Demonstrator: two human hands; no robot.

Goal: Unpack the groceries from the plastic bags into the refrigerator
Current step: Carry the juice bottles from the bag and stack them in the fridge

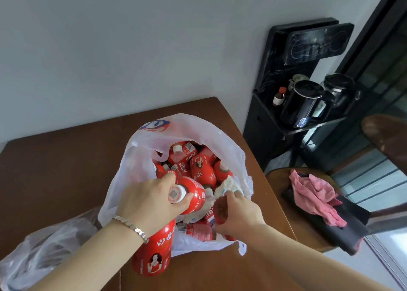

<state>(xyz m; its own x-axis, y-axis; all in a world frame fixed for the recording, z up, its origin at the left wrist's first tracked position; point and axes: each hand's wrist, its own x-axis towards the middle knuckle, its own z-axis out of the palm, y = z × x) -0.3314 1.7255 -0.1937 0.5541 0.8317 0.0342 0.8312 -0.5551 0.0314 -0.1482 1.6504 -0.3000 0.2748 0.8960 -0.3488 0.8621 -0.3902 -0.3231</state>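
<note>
Head view, looking down over the person's arms: a white plastic bag point(134, 158) sits open on the brown wooden table point(66, 158), and it's packed with red juice bottles point(201, 171) lying every which way. Left hand point(149, 200) is at the bag's mouth, fingers wrapped round the neck of one red bottle point(193, 191), its white cap poking out between thumb and forefinger. There's a silver bracelet point(132, 226) on that wrist. Just under the wrist, at the bag's near edge, a second red bottle point(154, 253) stands out with a figure printed on it; whether the left hand has hold of that one too, I can't tell. Right hand point(240, 213) is down inside the bag on the right side, fingers curled round a dark red item point(220, 211), too blurred to name. A crumpled white packet point(226, 186) lies right beside those fingers. A clear plastic bag point(44, 246) slumps at the table's near left corner. Off to the right, a black kettle point(306, 101) stands on a black stand point(259, 123), and nearer, a pink cloth point(315, 193) lies heaped on a dark seat.
</note>
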